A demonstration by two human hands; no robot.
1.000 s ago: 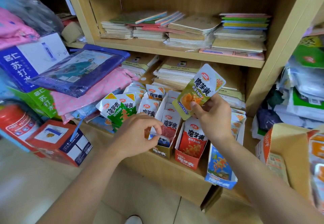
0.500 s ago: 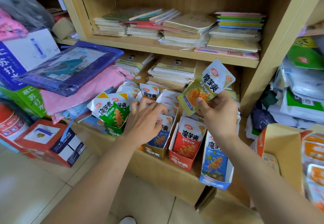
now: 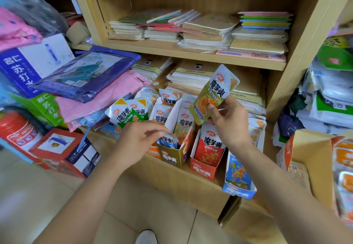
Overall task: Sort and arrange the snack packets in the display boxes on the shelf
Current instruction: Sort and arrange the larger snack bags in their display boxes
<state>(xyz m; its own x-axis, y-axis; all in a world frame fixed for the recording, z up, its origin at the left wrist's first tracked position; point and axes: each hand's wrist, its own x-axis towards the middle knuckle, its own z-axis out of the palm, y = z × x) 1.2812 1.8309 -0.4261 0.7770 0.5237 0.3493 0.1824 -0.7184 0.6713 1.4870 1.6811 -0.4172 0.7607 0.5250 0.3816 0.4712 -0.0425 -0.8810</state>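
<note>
A: Right hand (image 3: 230,125)?
B: Raised above the red cardboard display box (image 3: 204,168), thumb and fingers pinching the lower end of an olive-green foil snack packet (image 3: 214,94), tilted, top corner leaning right.

A: Left hand (image 3: 137,140)?
B: Low at the gold cardboard display box (image 3: 172,157), fingertips pinched on the top edge of a blue-and-white snack packet (image 3: 168,141) standing in the front of that box.

A: Around them?
B: Blue cardboard display box (image 3: 238,188) just right of the red one, all on the wooden shelf (image 3: 202,182); green-and-white packets (image 3: 127,115) propped further left.
</note>
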